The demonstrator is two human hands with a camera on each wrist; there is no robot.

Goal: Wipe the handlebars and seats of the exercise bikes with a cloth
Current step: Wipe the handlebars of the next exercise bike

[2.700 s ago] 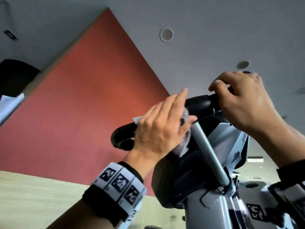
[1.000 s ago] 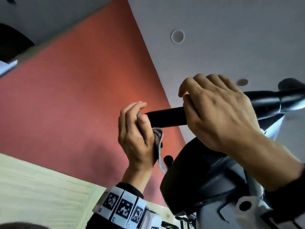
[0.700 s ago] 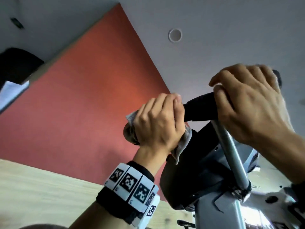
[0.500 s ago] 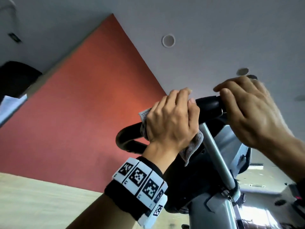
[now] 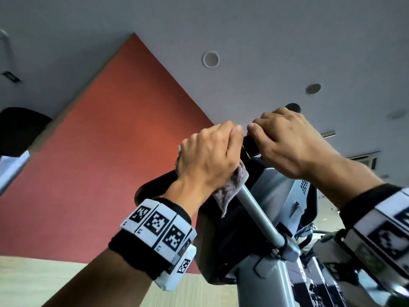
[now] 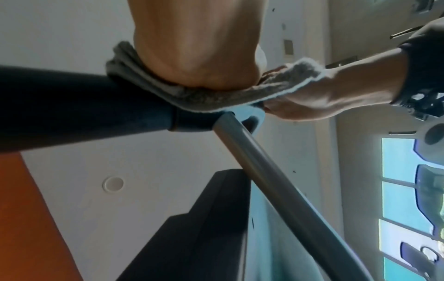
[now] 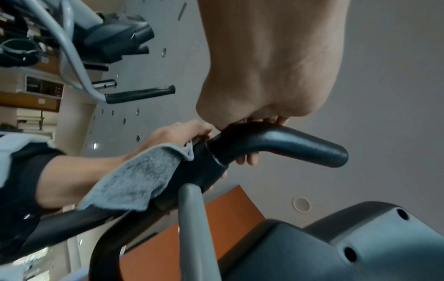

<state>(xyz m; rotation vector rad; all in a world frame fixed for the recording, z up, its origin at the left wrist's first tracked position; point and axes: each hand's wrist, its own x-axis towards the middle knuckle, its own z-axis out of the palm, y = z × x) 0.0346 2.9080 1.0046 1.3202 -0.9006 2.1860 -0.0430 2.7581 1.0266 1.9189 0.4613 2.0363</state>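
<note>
Left hand (image 5: 210, 156) wraps the grey cloth (image 5: 230, 191) round the black handlebar (image 6: 84, 106); right hand (image 5: 290, 140) clasps the bar bare, just beside.

Best to keep the cloth fully round the foam, twist while sliding, and work into the joint above the grey post (image 5: 259, 216); seat out of view.

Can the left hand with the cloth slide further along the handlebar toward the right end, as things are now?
Probably not. The left hand grips the cloth around the handlebar, but the right hand grips the bar right beside it, nearly touching, and blocks the way.
</note>
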